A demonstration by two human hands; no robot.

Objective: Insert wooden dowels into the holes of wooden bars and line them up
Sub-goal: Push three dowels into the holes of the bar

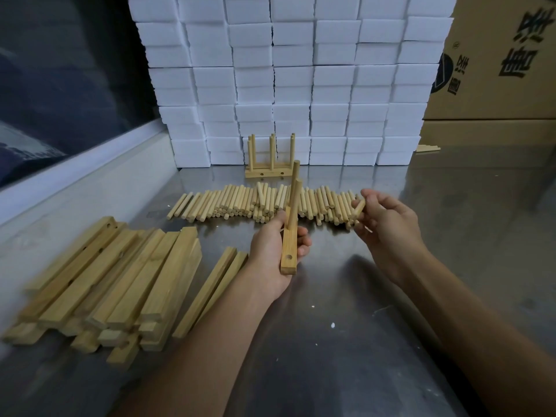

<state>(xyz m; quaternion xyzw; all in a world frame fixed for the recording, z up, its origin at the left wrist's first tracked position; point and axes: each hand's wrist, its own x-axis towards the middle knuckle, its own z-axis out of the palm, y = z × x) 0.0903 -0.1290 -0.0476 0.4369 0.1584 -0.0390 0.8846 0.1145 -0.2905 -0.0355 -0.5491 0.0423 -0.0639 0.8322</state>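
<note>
My left hand [272,251] grips a wooden bar [289,251] above the steel table, its near end showing an empty hole. Two dowels [295,191] stand upright in the bar's far part. My right hand [388,224] pinches a loose dowel [359,207] just above the right end of a long row of dowels [240,203] lying on the table. Behind the row, finished bars with upright dowels [269,164] stand against the white blocks. A heap of bare bars [114,284] lies at the left, with two more bars [213,290] beside it.
A wall of stacked white foam blocks [301,79] closes off the back of the steel table [346,311]. Cardboard boxes [496,70] stand at the back right. A raised white ledge [75,179] and a dark window run along the left edge.
</note>
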